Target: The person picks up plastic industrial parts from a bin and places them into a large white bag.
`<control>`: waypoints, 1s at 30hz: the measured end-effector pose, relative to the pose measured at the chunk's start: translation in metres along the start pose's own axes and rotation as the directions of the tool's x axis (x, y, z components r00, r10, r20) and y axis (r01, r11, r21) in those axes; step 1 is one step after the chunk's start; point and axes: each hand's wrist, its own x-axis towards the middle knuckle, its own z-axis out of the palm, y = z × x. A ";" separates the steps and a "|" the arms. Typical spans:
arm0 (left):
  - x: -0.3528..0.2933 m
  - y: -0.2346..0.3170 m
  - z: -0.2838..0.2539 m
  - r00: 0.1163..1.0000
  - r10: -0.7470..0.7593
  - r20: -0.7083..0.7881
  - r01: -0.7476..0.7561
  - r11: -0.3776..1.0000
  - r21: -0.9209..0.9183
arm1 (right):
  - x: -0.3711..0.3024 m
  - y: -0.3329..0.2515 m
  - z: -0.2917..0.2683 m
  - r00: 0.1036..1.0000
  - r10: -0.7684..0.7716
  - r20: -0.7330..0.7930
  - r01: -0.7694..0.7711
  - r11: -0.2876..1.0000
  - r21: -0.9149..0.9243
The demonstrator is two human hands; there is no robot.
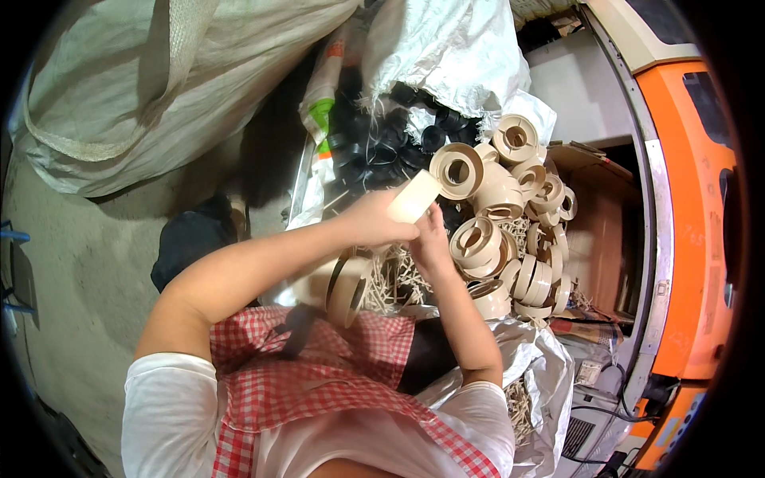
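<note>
In front of me I hold a pale cream plastic pipe fitting, seen from the side as a short smooth band. My left hand is closed round its left end, thumb along the lower edge. At its lower right edge my right hand has its fingers curled against it; the fingertips are partly hidden. Just beyond my hands sits a heap of beige pipe fittings, elbows and rings. Below my left hand, more beige rings lean together near my apron, beside a pile of thin beige plastic sprues.
Black plastic fittings spill from a white woven sack at the back. A large white bulk bag stands at the left. On the right are an open cardboard box and an orange machine. Cables hang at lower right.
</note>
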 end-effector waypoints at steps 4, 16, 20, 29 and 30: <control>-0.001 0.001 0.007 0.997 0.070 -0.045 -0.064 0.990 0.125 | 0.007 0.020 -0.022 0.967 -0.200 0.160 0.216 0.972 -0.090; -0.006 0.002 0.013 0.988 0.072 -0.133 -0.053 0.988 0.142 | 0.017 0.013 -0.043 0.976 -0.171 0.136 0.210 0.902 -0.377; -0.002 -0.001 0.013 0.982 0.053 -0.181 -0.023 0.986 0.165 | 0.005 0.026 -0.033 0.848 -0.471 0.243 0.507 0.585 -0.634; -0.007 0.007 0.016 0.995 -0.096 -0.018 0.098 0.990 0.097 | 0.000 -0.001 -0.018 0.891 0.344 0.295 -0.402 0.901 0.162; -0.007 0.010 0.018 0.992 -0.123 0.011 0.121 0.988 0.094 | 0.005 0.016 -0.025 0.980 0.024 0.196 -0.016 0.999 -0.044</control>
